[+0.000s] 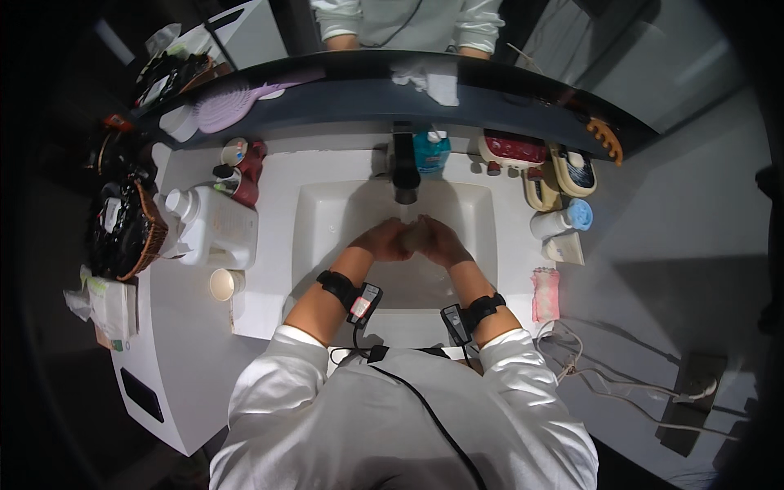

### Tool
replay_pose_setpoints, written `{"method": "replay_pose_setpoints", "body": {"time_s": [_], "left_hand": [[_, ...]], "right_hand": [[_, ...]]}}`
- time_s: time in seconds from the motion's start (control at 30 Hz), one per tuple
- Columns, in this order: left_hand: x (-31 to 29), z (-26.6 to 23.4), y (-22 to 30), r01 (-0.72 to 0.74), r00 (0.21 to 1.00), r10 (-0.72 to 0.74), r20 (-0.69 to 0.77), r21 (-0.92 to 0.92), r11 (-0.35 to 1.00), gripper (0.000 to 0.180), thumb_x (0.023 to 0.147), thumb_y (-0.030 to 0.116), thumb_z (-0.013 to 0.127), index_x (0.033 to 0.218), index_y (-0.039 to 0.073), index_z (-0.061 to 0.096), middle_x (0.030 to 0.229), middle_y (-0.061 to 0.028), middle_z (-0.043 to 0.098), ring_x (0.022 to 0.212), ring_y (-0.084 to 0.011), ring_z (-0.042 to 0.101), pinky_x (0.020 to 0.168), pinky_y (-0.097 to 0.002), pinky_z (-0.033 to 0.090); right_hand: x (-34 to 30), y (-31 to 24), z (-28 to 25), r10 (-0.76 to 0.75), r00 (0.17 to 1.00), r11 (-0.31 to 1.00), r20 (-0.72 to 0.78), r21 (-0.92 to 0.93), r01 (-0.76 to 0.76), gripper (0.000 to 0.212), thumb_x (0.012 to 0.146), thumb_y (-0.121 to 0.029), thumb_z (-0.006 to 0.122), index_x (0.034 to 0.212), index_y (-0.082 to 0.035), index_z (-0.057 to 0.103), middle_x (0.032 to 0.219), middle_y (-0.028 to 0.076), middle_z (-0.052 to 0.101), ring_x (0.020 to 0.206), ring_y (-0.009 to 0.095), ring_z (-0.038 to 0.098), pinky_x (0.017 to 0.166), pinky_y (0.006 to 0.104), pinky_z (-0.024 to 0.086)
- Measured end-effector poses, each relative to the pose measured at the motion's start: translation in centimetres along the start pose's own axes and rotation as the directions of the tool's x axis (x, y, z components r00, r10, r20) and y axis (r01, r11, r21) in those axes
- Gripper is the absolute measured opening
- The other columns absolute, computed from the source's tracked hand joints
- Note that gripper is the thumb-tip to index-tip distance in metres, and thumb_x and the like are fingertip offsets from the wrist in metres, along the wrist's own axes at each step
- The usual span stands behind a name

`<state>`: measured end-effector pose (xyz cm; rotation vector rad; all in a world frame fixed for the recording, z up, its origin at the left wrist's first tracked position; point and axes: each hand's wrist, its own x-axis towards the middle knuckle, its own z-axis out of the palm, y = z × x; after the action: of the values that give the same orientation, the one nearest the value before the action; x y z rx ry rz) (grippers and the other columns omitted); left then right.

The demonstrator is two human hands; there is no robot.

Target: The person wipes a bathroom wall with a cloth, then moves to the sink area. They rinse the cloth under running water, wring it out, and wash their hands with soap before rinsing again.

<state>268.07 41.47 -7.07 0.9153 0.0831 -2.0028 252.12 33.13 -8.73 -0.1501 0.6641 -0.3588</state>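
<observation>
Both my hands are together over the white sink basin [314, 216], just in front of the black faucet [405, 171]. My left hand [382, 242] is closed, its fingers curled against a small dull grey-green object [415, 237]. From the other side, my right hand [443, 242] closes round the same object. My fingers cover much of it, and what it is I cannot make out. Behind the faucet stands a bottle of blue-green liquid [430, 152] with a white top.
Left of the basin are a large white jug [220, 224], a paper cup [224, 284] and red cups [245, 184]. To the right stand a blue-capped bottle [563, 219], a tube [565, 248] and a pink packet [545, 294]. A purple hairbrush [224, 108] lies on the dark shelf [343, 98].
</observation>
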Motion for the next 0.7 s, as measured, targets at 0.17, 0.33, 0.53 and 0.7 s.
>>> {"method": "replay_pose_setpoints", "body": {"time_s": [0.17,0.33,0.53,0.7], "left_hand": [[-1.0,-3.2,-1.8,-0.062,0.794,0.533,-0.294,0.832,0.552,0.026,0.085,0.025,0.053,0.107,0.012,0.057,0.093,-0.0014,0.057,0.083,-0.0165,0.056,0.07,-0.0329,0.046],[0.0,-5.8,-1.8,-0.124,0.821,0.491,-0.29,0.75,0.649,0.026,0.087,0.027,0.05,0.106,0.011,0.056,0.094,-0.0019,0.058,0.085,-0.0213,0.058,0.075,-0.0376,0.046],[-0.5,-4.3,-1.1,-0.182,0.952,0.144,-0.269,-0.121,0.976,0.028,0.092,0.03,0.045,0.106,0.006,0.052,0.101,-0.0053,0.057,0.088,-0.0231,0.056,0.084,-0.038,0.044],[-1.5,-4.7,-1.0,0.107,0.789,-0.047,0.613,-0.061,0.992,0.029,0.092,0.028,0.045,0.11,0.005,0.05,0.109,-0.0075,0.054,0.1,-0.0218,0.054,0.094,-0.037,0.041]], "right_hand": [[5.1,4.0,1.0,-0.204,0.923,0.969,-0.326,-0.203,0.143,0.03,0.089,-0.022,0.054,0.109,0.0,0.054,0.104,0.012,0.056,0.093,0.023,0.056,0.074,0.0371,0.049],[7.9,5.1,2.1,-0.472,0.798,0.749,-0.375,-0.648,0.139,0.021,0.089,-0.019,0.052,0.102,-0.003,0.056,0.1,0.013,0.058,0.088,0.025,0.059,0.073,0.0371,0.049],[4.5,7.4,3.6,-0.477,0.858,-0.277,0.19,-0.959,0.058,0.02,0.084,-0.009,0.049,0.104,-0.007,0.052,0.095,0.015,0.058,0.088,0.032,0.057,0.075,0.039,0.046],[-2.5,8.9,4.2,-0.444,0.738,-0.034,0.509,-0.832,0.553,0.019,0.082,-0.004,0.048,0.101,-0.007,0.051,0.091,0.013,0.059,0.084,0.032,0.055,0.074,0.0382,0.044]]}}
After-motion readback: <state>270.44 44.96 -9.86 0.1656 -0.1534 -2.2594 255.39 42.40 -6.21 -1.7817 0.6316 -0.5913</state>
